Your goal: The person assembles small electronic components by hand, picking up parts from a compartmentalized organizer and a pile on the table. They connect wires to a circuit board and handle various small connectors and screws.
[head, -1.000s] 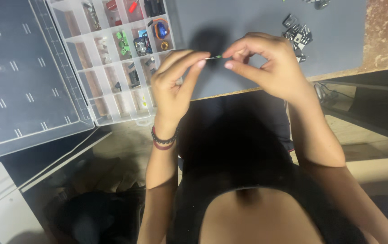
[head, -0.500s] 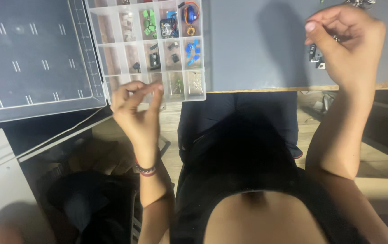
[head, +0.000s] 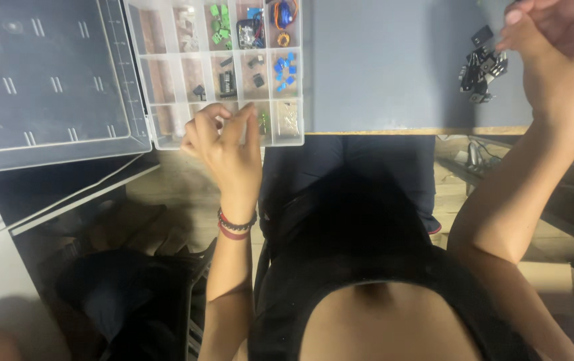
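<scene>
At far left, the clear hinged lid (head: 46,73) of the parts organiser (head: 223,70) lies open flat, overhanging the near edge of the tabletop (head: 380,67). The left hand (head: 223,144) hovers over the organiser's near row of compartments, fingers (head: 250,120) pinched together; whether a small part sits between them cannot be told. A part that small is likely to slip and fall past the edge to the floor (head: 173,180), or into the wrong compartment. At far right, the right hand (head: 554,47) is raised with fingers curled, just beside a cluster of small black components (head: 482,70); its contents cannot be told. A sweep of that wrist could scatter the cluster. The tabletop is a matte grey-blue mat over a wooden edge; the room is dim, with wood flooring below.
</scene>
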